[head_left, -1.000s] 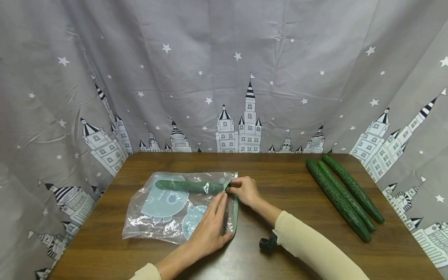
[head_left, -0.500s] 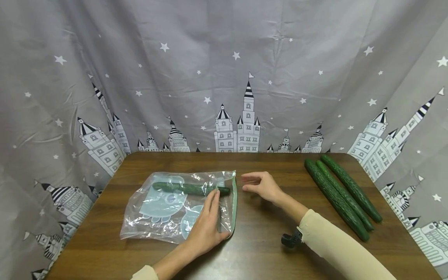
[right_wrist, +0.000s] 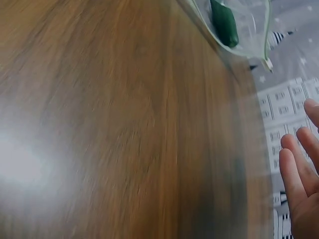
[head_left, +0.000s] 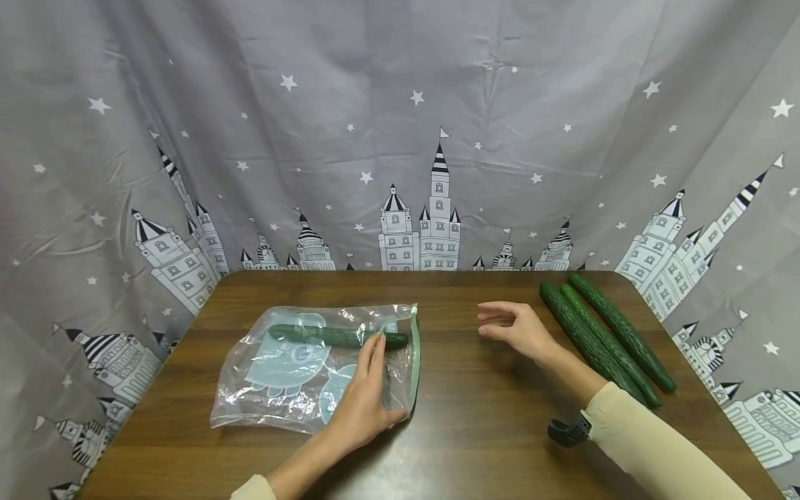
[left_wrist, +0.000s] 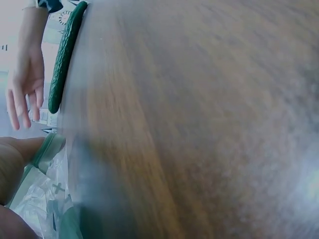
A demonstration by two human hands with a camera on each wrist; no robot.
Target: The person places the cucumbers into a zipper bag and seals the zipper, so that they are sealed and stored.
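Observation:
A clear zip bag [head_left: 294, 410] with a green rim and pale blue printed figures lies on the left half of the table. Inside it is one cucumber [head_left: 337, 337], its near end [right_wrist: 225, 25] showing through the mouth in the right wrist view. My left hand [head_left: 362, 399] holds the bag by its mouth, thumb at the rim and fingers over the film beside the cucumber. Raised above the table, my right hand [head_left: 515, 326] has loosely spread fingers and nothing in them. It is just left of three cucumbers [head_left: 581, 340] lying side by side.
The wooden table [head_left: 462, 410] ends at a grey curtain [head_left: 325, 146] printed with castles and stars. A black device [head_left: 567, 432] is strapped at the right wrist.
My right hand has let go of the bag's mouth and moved right, toward the three cucumbers. My left hand has stayed on the bag, and the cucumber still lies inside.

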